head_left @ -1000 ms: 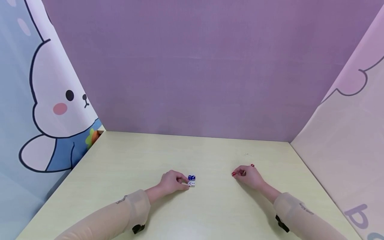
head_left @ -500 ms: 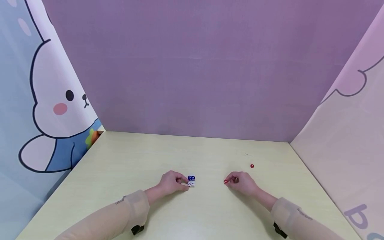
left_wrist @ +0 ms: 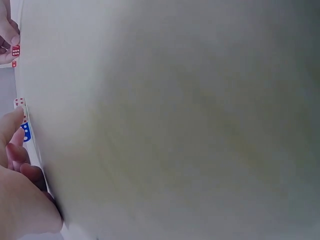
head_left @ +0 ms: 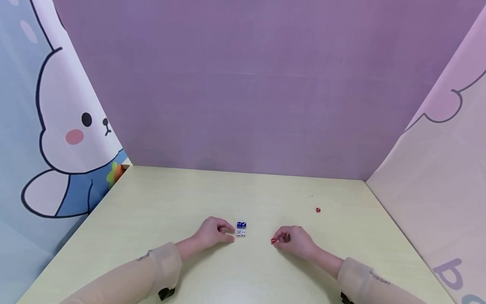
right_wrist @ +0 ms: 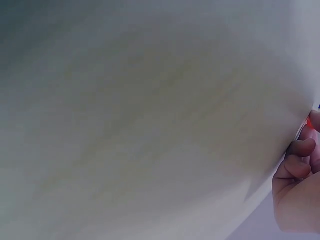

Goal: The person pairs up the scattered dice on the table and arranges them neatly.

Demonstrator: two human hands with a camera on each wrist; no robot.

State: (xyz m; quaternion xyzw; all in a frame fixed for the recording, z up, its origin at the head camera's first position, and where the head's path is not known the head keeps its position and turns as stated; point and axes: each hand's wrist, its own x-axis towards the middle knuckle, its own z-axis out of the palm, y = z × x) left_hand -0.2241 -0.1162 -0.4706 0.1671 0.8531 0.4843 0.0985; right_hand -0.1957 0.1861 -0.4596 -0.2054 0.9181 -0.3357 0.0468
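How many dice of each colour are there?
Red dice: 2, one pinched by the right hand, one lying alone on the table
Blue die: 1
White die: 1, by the left hand
Total: 4 dice

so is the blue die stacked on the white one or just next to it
Cannot tell. In the head view the blue die touches the white die at the left hand, but stacked and merely behind look alike.
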